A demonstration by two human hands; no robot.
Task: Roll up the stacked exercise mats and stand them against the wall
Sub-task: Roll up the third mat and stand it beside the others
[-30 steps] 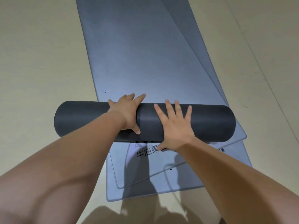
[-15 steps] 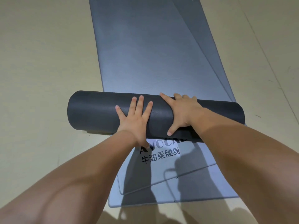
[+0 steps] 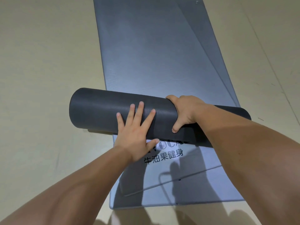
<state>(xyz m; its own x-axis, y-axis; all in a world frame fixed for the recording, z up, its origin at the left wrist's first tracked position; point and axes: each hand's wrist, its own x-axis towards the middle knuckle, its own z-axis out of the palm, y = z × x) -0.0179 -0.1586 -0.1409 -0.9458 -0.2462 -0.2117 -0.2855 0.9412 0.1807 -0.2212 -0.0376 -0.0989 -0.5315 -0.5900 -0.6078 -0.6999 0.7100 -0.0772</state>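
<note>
While the dark grey rolled foam mat (image 3: 103, 109) lies across the flat blue-grey mats (image 3: 154, 54) on the beige floor (image 3: 40, 78), left hand (image 3: 134, 133) presses it flat-fingered, right hand (image 3: 186, 111) grips its top (much length left to roll; no mat stood up yet).

head cam | worn high, faces forward and steeply down | close over floor (image 3: 40, 78) | single view

You have a roll (image 3: 113, 111) of matt charcoal foam, by its look, with a fine pebbled grain. At twelve o'clock from it the flat mat (image 3: 154, 54) is blue-grey, finely textured, softly sheened. At six o'clock, black lettering (image 3: 164, 155) is printed flat. The beige floor (image 3: 40, 62) at nine o'clock looks smooth and dull.
</note>
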